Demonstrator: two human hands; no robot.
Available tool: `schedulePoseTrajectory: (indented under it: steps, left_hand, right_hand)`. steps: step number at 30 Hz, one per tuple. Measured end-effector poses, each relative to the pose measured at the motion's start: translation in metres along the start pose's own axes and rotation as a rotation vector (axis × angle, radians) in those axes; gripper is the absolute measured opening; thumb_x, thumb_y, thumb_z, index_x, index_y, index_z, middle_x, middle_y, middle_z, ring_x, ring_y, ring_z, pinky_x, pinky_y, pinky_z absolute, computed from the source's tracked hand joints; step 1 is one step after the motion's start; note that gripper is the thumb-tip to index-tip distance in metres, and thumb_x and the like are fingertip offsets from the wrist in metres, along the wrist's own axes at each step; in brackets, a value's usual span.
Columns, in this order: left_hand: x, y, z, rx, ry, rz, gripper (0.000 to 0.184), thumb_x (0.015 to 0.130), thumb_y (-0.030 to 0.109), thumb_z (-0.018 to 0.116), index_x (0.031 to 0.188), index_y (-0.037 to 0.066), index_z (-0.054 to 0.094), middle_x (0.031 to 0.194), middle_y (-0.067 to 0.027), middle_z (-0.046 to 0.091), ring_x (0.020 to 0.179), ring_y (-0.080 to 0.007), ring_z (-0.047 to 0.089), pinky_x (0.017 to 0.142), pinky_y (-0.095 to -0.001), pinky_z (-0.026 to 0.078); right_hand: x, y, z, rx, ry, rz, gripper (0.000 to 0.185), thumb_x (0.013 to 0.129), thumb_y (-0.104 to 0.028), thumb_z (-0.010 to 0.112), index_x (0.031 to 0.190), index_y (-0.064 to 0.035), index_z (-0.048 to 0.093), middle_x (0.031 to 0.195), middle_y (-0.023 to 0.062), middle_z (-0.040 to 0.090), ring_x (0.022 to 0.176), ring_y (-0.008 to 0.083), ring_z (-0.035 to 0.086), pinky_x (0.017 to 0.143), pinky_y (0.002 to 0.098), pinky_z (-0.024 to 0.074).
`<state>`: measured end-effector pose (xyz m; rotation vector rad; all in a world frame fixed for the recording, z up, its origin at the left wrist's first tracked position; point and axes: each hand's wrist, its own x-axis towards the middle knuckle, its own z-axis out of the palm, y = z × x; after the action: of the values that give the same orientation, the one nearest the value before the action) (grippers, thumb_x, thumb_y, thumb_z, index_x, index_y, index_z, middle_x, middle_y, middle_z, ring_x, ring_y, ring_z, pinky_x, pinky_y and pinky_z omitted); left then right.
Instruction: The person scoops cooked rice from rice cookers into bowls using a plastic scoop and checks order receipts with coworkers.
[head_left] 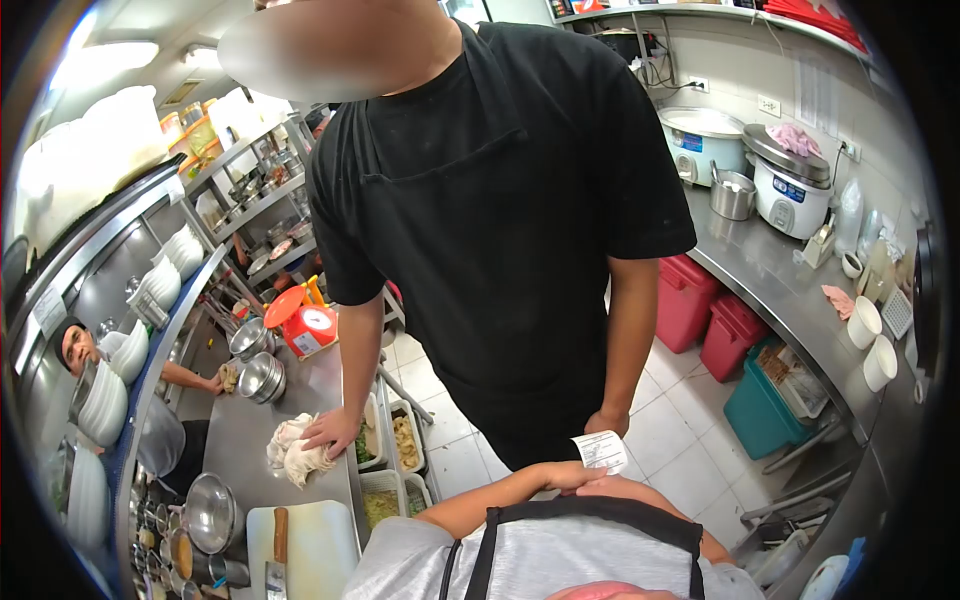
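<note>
A small white printed paper slip (600, 452) sticks up from where my two hands meet in front of my chest. My left hand (568, 475) is closed on its lower edge. Against it lies my right hand (594, 486), its fingers mostly hidden, so I cannot tell whether they grip the slip too. Just beyond the slip hangs the hand (608, 424) of a person in a black shirt and apron (480, 240). That person's other hand (335, 430) rests on a crumpled whitish cloth (298, 450) on the steel counter.
A cutting board (325, 535) with a wooden-handled knife (279, 540) lies at lower left, near food trays (405, 440). A red scale (303, 320) and metal bowls (262, 378) stand behind. Another person (165, 430) works beyond the shelf. Rice cookers (790, 195) and bins (765, 400) line the right.
</note>
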<state>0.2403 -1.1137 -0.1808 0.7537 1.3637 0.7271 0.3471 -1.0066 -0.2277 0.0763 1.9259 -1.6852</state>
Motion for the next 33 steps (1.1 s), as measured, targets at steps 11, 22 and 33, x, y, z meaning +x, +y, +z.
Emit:
schedulePoseTrajectory:
  steps: [11, 22, 33]
  left_hand:
    - [0.017, 0.027, 0.005, 0.133, -0.083, 0.006, 0.05, 0.089, 0.042, 0.029, 0.105, 0.0, 0.05, 0.075, -0.007, 0.054, 0.057, -0.0128, 0.048, 0.049, -0.025, 0.039]
    - [0.03, 0.038, 0.018, 0.142, 0.109, 0.052, 0.047, 0.087, 0.038, 0.032, 0.115, 0.002, 0.045, 0.099, -0.0121, 0.054, 0.078, -0.0196, 0.052, 0.067, -0.031, 0.042]
    - [0.055, 0.115, 0.085, -0.145, 0.336, 0.604, 0.041, 0.091, 0.031, 0.03, 0.113, 0.001, 0.047, 0.102, -0.0114, 0.054, 0.093, -0.0174, 0.051, 0.08, -0.0296, 0.041]
  right_hand:
    - [-0.038, -0.017, -0.025, 0.018, -0.042, -0.13, 0.042, 0.085, -0.034, 0.042, 0.111, -0.0036, 0.052, 0.108, 0.008, 0.054, 0.101, 0.0156, 0.048, 0.088, 0.0242, 0.0339]
    - [-0.065, -0.027, -0.063, -0.033, -0.018, -0.023, 0.041, 0.086, -0.032, 0.038, 0.111, -0.0016, 0.05, 0.11, 0.0111, 0.052, 0.103, 0.0189, 0.046, 0.088, 0.0269, 0.0335]
    - [-0.11, -0.021, -0.113, -0.16, -0.063, -0.098, 0.043, 0.087, -0.031, 0.032, 0.112, 0.0002, 0.047, 0.112, 0.0139, 0.05, 0.105, 0.0225, 0.044, 0.09, 0.0299, 0.0322]
